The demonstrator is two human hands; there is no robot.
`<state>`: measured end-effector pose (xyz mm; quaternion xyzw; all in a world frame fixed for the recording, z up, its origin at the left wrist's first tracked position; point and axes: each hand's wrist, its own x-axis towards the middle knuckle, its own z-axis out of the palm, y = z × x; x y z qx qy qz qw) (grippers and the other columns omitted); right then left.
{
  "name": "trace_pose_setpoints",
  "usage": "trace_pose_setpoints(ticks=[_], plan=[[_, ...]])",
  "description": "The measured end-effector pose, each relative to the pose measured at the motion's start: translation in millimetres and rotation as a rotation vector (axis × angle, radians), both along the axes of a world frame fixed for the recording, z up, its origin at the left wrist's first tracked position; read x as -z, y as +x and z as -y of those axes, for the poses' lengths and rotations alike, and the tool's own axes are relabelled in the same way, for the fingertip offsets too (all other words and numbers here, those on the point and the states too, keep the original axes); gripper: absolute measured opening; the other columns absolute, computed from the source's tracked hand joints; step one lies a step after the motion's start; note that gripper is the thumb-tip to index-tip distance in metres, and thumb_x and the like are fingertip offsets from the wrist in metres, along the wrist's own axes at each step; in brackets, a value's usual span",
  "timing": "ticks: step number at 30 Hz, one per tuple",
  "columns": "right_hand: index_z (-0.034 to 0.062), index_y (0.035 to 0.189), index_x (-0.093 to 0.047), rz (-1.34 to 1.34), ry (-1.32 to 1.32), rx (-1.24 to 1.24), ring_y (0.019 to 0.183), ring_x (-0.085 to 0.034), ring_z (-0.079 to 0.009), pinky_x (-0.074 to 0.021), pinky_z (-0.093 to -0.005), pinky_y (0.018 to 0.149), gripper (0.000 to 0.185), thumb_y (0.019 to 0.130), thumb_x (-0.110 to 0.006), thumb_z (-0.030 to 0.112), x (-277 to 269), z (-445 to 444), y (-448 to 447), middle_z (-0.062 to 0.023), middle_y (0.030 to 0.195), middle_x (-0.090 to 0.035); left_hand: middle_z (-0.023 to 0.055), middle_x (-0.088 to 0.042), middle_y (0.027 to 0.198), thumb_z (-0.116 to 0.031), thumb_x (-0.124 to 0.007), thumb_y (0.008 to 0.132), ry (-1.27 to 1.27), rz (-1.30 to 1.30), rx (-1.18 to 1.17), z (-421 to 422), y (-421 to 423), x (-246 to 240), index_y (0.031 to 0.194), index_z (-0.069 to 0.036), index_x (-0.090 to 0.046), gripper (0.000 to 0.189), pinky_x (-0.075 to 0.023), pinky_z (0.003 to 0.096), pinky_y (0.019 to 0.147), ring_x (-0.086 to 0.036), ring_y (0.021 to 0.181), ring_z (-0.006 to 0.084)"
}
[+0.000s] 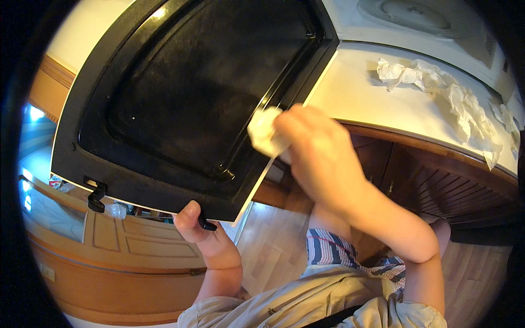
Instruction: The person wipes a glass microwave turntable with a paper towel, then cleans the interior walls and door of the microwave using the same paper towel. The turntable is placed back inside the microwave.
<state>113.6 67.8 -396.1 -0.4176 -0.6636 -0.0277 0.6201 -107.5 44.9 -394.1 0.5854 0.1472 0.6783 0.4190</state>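
The open door of a microwave oven (197, 90), its black inner face towards me, fills the upper left. My left hand (192, 221) grips the door's free edge from below, its thumb on the black frame beside a latch hook (208, 223). A second black latch hook (97, 197) stands out farther left on that edge. My right hand (316, 151) pinches a crumpled whitish wad (265, 131), paper or cloth, against the door near its right-hand edge. The hand and wad are slightly blurred.
On the white countertop (352, 90) at the right lie crumpled white paper tissues (459, 102). Behind them is the microwave's cavity with its glass turntable (410, 14). Dark wooden cabinets (410, 172) stand below the counter. Lighter wooden cabinetry (135, 283) is at the lower left.
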Motion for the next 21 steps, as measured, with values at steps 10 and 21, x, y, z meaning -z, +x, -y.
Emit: trace_pose_setpoints(ticks=[10, 21], plan=[[-0.0011, 0.083, -0.058, 0.123, -0.121, -0.111, 0.076, -0.059, -0.0364, -0.0487, -0.0426, 0.068, 0.015, 0.069, -0.059, -0.007, -12.4, -1.8, 6.5, -0.0163, 0.077, -0.057, 0.0146, -0.037, 0.142, -0.015, -0.046, 0.089, -0.07, -0.079, -0.247, 8.5, 3.3, -1.2, 0.117, -0.011, -0.045, 0.028, -0.036, 0.0384, 0.109, -0.044, 0.123, 0.0233], [0.0003, 0.094, -0.064, 0.19, -0.147, 0.24, 0.085, -0.061, -0.0423, -0.0491, -0.0452, 0.075, 0.014, 0.08, -0.064, 0.0, -29.8, -63.4, 62.7, -0.0233, 0.084, -0.065, 0.0158, -0.041, 0.137, -0.007, -0.046, 0.091, -0.089, -0.044, -0.14, 1.7, -18.7, 7.8, 0.121, -0.01, -0.043, 0.03, -0.0345, 0.0434, 0.11, -0.043, 0.127, 0.0285]])
